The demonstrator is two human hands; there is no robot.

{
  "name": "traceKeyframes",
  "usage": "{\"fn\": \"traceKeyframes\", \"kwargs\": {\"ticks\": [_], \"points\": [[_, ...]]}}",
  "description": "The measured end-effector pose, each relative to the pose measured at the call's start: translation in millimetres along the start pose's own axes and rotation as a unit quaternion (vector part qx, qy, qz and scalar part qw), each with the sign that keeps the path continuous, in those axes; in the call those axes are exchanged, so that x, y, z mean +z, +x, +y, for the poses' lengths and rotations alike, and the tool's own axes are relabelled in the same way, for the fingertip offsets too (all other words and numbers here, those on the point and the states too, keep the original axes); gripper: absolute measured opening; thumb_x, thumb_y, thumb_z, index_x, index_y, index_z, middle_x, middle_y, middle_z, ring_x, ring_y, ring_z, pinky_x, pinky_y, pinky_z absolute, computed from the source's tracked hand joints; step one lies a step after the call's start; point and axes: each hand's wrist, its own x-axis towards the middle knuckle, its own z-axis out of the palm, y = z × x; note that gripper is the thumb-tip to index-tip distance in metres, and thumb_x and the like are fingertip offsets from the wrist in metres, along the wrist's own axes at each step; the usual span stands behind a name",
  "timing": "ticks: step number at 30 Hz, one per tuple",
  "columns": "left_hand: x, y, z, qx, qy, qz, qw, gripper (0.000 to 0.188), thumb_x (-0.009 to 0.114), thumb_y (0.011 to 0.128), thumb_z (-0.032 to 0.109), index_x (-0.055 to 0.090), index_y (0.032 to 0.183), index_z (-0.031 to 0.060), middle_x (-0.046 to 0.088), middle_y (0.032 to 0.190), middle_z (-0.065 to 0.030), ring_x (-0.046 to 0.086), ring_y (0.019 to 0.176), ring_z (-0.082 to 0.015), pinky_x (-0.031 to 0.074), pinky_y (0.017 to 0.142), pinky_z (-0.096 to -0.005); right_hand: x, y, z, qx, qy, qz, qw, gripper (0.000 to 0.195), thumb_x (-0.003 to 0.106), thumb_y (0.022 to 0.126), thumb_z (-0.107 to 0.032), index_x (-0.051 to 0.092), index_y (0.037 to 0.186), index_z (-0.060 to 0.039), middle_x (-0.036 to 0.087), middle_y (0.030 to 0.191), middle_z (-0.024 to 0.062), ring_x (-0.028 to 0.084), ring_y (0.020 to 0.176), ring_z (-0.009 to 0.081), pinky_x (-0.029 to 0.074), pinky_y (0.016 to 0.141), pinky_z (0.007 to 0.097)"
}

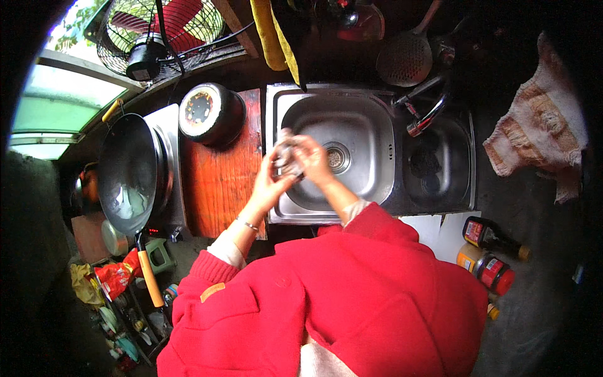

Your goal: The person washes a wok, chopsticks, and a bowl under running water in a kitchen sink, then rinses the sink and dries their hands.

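Observation:
Both of my hands meet over the left rim of the large stainless steel sink basin [358,122]. Between them is a small, blurred greyish object [285,158], perhaps a crumpled cloth or scourer; its kind cannot be told. My left hand [271,176] holds it from the left and below, a bracelet on the wrist. My right hand [312,158] presses on it from the right, fingers curled over it. The drain strainer [335,158] lies just right of my right hand. The chrome faucet [424,118] points over the smaller basin [435,165], away from my hands.
Left of the sink, a dark pot [221,115] stands on a reddish wooden board [221,179]. Beyond it a wok [127,174] rests on a cooktop [165,141]. Yellow gloves [271,37] and a skimmer [405,59] hang behind. At right are a towel [537,122] and a dark bottle [490,235].

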Motion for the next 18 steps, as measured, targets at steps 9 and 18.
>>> {"fn": "traceKeyframes", "kwargs": {"ticks": [9, 18], "points": [[-42.1, -44.1, -41.9, 0.082, 0.287, 0.037, 0.954, 0.044, 0.06, 0.076, 0.005, 0.049, 0.118, 0.004, 0.049, 0.118, -0.0136, 0.045, 0.114, -0.0263, 0.039, 0.093, -0.0353, -145.5, 88.7, 0.8, -0.147, -0.344, 0.379, 0.846, 0.036, 0.044, 0.091, -0.025, 0.047, 0.118, -0.0016, 0.051, 0.111, 0.0165, 0.05, 0.099, 0.0246, 0.04, 0.086, 0.0355], [-55.1, -89.3, -46.0, 0.048, 0.209, 0.082, 0.973, 0.035, 0.054, 0.079, -0.002, 0.051, 0.113, 0.0014, 0.051, 0.112, -0.0108, 0.052, 0.102, -0.0201, 0.044, 0.086, -0.0298, -44.5, 137.1, 87.1, -0.087, -0.513, 0.285, 0.805, 0.037, 0.037, 0.092, -0.029, 0.042, 0.127, -0.0179, 0.028, 0.139, 0.0136, 0.015, 0.13, 0.043, 0.014, 0.106, 0.049]]}}
